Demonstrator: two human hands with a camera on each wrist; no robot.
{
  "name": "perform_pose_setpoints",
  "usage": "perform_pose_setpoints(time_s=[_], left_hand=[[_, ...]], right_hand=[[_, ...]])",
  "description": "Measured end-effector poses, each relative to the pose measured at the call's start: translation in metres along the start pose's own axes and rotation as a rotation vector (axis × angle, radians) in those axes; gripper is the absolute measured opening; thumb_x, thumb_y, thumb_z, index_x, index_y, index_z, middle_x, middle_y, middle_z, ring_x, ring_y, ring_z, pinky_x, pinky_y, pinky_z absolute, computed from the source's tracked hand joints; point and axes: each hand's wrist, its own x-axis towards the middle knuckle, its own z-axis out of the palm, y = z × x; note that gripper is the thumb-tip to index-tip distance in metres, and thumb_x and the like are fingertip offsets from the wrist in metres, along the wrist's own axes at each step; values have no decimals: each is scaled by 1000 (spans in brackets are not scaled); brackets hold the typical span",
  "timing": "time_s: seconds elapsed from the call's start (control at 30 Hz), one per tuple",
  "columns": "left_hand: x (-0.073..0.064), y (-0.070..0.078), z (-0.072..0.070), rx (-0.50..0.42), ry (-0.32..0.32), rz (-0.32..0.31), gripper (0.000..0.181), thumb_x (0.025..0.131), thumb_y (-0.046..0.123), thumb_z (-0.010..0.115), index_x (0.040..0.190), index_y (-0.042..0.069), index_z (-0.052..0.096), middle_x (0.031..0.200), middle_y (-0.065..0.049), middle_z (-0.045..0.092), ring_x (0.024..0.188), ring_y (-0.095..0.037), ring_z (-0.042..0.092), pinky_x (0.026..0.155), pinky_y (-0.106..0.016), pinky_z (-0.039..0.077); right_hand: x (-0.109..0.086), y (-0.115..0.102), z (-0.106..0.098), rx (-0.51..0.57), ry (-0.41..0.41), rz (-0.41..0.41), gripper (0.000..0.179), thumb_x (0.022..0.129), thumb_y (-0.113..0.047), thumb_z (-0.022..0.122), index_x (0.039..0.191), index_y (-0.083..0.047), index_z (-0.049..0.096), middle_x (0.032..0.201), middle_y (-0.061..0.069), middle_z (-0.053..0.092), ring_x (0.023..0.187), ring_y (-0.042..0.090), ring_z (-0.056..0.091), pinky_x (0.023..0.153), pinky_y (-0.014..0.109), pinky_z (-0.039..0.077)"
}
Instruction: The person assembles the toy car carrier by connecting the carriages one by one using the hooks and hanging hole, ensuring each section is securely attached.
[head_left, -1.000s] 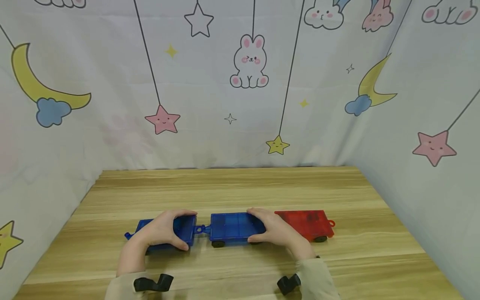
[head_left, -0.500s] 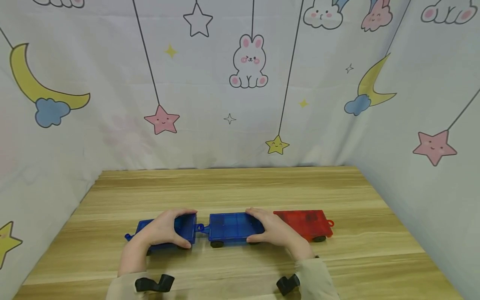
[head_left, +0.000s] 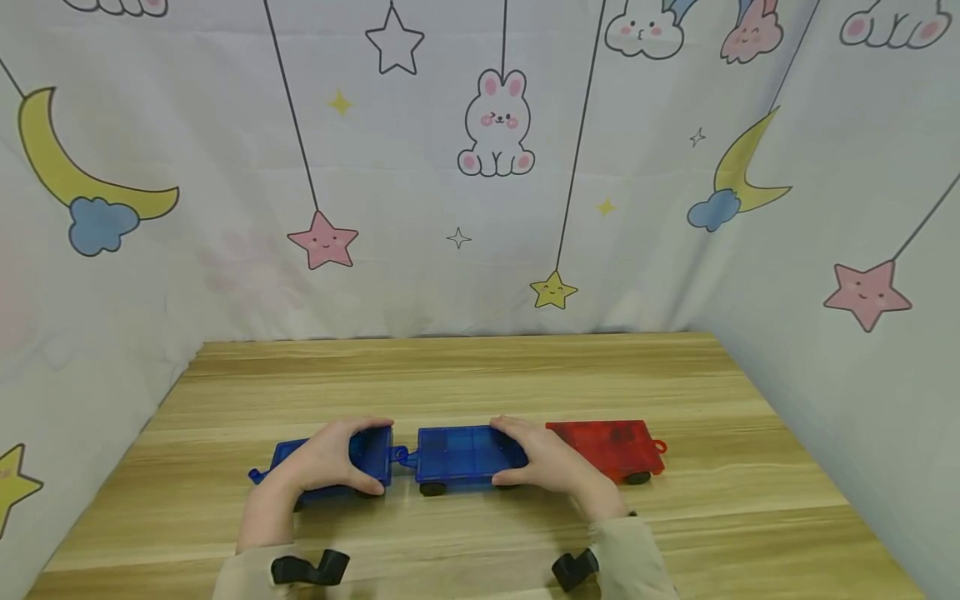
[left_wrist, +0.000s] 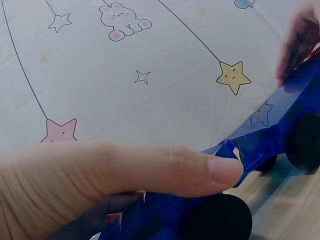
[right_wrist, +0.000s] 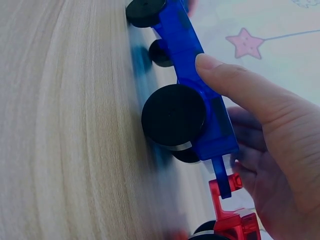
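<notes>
Three flat toy train cars on black wheels stand in a row in the head view. My left hand grips the left blue car across its width, thumb on the near side and fingers over the far side. In the same way my right hand holds the middle blue car near its right end. Between the blue cars, a ring and a hook overlap. Behind my right hand is the red car; in the right wrist view its red coupling ring meets the middle car's blue bar.
The cars stand on a wood-grain table. A white cloth printed with stars, moons and rabbits rises behind it and along both sides. At the row's right end a red ring sticks out; a blue hook ends the left.
The middle blue car and the red car have shifted very slightly left, with a slightly smaller gap between the two blue cars. Both hands keep their grip.
</notes>
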Motion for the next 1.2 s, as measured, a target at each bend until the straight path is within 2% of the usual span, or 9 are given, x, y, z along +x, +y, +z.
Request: perform_pose_setpoints(time_s=[0.63,1.0,1.2], left_hand=[[2,1,3,20,0,3,91,65,33,91,140,2,51,141,-21,53,131,-45,45,102,-61,41],[5,-2,6,14,-8,-27,92,63,33,92,140,3,52,142,-21,51,133,-45,43,104,-61,40],[5,0,6,18,-14,-16,92,64,32,92,140,3,51,142,-22,51,133,-46,43,103,-62,40]], right_hand=[[-1,1,0,-7,3,-1,78,84,-37,77,147,-5,44,152,13,43,142,32,39,111,53,37],[0,2,1,-5,-1,-2,77,84,-37,77,147,-6,44,152,14,42,142,32,38,112,52,37],[-1,2,0,-9,-5,1,78,84,-37,76,148,-6,43,153,13,41,143,32,37,112,51,37]])
